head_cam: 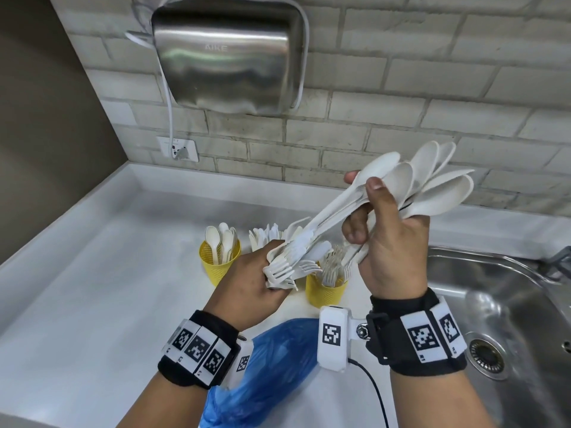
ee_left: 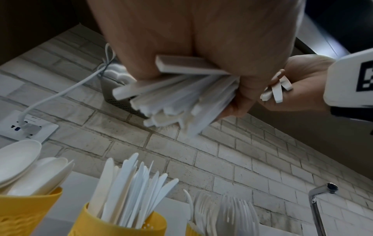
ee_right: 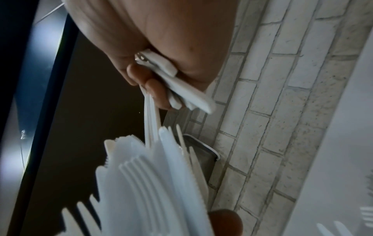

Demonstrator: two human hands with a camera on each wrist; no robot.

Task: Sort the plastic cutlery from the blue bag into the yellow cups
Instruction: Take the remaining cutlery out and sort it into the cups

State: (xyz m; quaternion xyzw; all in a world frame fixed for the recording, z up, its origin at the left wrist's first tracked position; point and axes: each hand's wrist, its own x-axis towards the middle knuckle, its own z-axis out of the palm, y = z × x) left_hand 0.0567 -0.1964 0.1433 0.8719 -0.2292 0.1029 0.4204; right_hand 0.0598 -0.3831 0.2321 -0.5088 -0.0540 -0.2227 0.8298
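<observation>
Over the white counter my left hand (head_cam: 269, 267) grips a mixed bundle of white plastic forks and knives (head_cam: 293, 261); their handle ends (ee_left: 177, 99) stick out under the palm. My right hand (head_cam: 364, 205) holds a fan of white spoons (head_cam: 432, 180), and its thumb and forefinger pinch a spoon (head_cam: 378, 164) whose handle still runs down into the left bundle. Behind the hands stand three yellow cups: one with spoons (head_cam: 217, 268), one with knives (ee_left: 121, 226), mostly hidden in the head view, and one with forks (head_cam: 324, 295). The crumpled blue bag (head_cam: 272, 366) lies near my wrists.
A steel sink (head_cam: 509, 304) with a tap (ee_left: 322, 190) lies to the right. A metal hand dryer (head_cam: 225, 57) hangs on the brick wall, its cable running to a socket (head_cam: 177, 148). A dark wall closes the left side.
</observation>
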